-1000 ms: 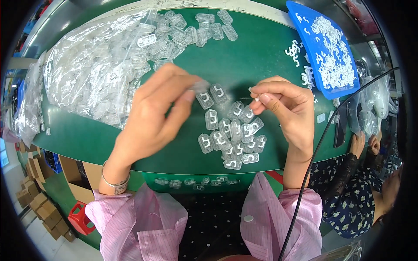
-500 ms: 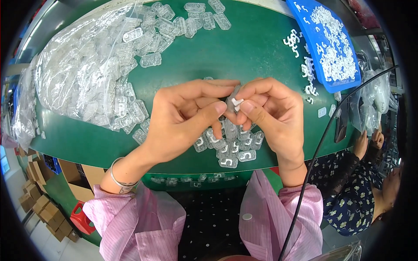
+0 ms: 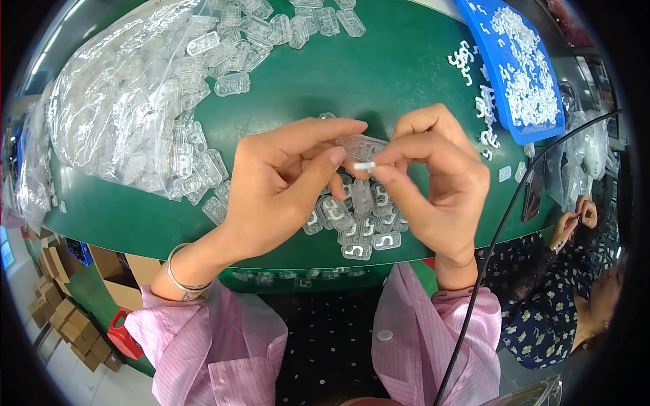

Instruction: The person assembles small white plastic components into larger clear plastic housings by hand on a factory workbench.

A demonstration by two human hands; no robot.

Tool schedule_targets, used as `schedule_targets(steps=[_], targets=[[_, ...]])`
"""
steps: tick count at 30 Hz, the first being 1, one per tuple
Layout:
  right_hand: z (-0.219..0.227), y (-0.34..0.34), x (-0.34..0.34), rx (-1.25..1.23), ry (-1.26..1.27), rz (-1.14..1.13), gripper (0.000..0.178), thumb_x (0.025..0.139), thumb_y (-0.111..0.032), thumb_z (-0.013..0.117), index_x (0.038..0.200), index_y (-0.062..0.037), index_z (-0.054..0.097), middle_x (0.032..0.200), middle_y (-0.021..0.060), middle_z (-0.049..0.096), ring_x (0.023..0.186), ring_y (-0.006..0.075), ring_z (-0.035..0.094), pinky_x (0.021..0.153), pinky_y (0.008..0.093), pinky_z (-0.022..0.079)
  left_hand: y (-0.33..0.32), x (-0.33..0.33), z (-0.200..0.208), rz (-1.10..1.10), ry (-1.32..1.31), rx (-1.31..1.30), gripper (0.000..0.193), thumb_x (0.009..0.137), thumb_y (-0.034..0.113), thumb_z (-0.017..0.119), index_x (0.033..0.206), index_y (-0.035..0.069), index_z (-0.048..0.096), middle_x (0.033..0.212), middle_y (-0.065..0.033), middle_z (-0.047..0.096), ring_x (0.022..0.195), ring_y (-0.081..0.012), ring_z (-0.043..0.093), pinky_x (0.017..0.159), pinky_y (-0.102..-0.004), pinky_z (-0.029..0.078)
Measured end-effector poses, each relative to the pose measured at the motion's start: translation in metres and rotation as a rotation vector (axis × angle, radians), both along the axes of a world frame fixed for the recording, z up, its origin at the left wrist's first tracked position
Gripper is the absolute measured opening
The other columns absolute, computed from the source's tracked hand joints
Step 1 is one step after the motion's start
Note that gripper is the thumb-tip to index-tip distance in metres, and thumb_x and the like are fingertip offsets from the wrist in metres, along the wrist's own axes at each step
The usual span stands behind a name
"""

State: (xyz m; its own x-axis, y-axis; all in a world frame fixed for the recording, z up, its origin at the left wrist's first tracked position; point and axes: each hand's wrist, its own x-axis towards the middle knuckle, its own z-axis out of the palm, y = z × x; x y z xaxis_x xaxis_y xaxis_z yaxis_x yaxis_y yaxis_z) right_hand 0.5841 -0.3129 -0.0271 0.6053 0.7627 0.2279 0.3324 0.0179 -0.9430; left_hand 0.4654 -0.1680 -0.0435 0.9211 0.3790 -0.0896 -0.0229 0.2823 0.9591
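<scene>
My left hand [image 3: 281, 183] pinches a clear plastic case [image 3: 363, 146] by its left end, above the green table. In my right hand [image 3: 437, 179], thumb and forefinger close on a small white hook-shaped piece [image 3: 364, 166], held just in front of the case. Whether the piece touches the case I cannot tell. Below my hands lies a pile of clear cases with white pieces in them [image 3: 355, 230], partly hidden by my fingers.
A plastic bag of clear cases [image 3: 115, 101] spills across the left. At the right stand a blue tray [image 3: 497, 88] of white pieces and loose white pieces [image 3: 486, 101] beside it. A black cable [image 3: 497, 233] crosses the right side, near another person's hands [image 3: 575, 220].
My right hand has shifted right and turned, and the white piece now shows edge-on. The clear case has tilted flatter, so more of it is visible between my hands.
</scene>
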Motion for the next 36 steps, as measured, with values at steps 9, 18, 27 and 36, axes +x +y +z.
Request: schedule_targets(steps=[9,18,27,36], targets=[[-0.007,0.003,-0.005,-0.106,-0.404,-0.039,0.019,0.066,0.007,0.072,0.082,-0.0010,0.064,0.085,0.0086,0.055,0.068,0.0179,0.055,0.051,0.0270,0.043,-0.001,0.000,-0.007,-0.067,-0.073,0.533,0.024,0.083,-0.006,0.063,0.107,-0.006,0.065,0.084,-0.0126,0.068,0.073,-0.0135,0.067,0.062,-0.0225,0.053],[-0.013,0.005,-0.012,-0.087,-0.176,0.045,0.012,0.079,0.006,0.064,0.086,0.0003,0.056,0.080,0.0075,0.053,0.060,0.0135,0.050,0.051,0.0245,0.041,0.001,-0.005,0.005,-0.063,0.070,0.189,0.015,0.087,-0.008,0.059,0.101,-0.007,0.066,0.082,-0.0091,0.069,0.077,-0.0113,0.067,0.067,-0.0221,0.055],[0.000,-0.050,0.005,-0.513,-0.699,-0.323,0.019,0.080,0.003,0.066,0.097,0.0008,0.060,0.088,0.0128,0.059,0.067,0.0271,0.058,0.058,0.0364,0.045,-0.001,-0.011,0.003,-0.200,-0.024,0.633,0.019,0.079,-0.004,0.067,0.097,-0.003,0.065,0.079,-0.0121,0.063,0.057,-0.0194,0.060,0.051,-0.0303,0.047],[-0.030,-0.081,0.025,-0.756,-0.683,-0.403,0.013,0.079,0.005,0.061,0.092,0.0021,0.058,0.082,0.0157,0.057,0.063,0.0322,0.060,0.056,0.0382,0.049,0.030,-0.002,0.004,0.241,0.189,1.712,0.019,0.071,-0.002,0.060,0.090,-0.001,0.056,0.087,-0.0120,0.051,0.077,-0.0287,0.057,0.059,-0.0369,0.051]])
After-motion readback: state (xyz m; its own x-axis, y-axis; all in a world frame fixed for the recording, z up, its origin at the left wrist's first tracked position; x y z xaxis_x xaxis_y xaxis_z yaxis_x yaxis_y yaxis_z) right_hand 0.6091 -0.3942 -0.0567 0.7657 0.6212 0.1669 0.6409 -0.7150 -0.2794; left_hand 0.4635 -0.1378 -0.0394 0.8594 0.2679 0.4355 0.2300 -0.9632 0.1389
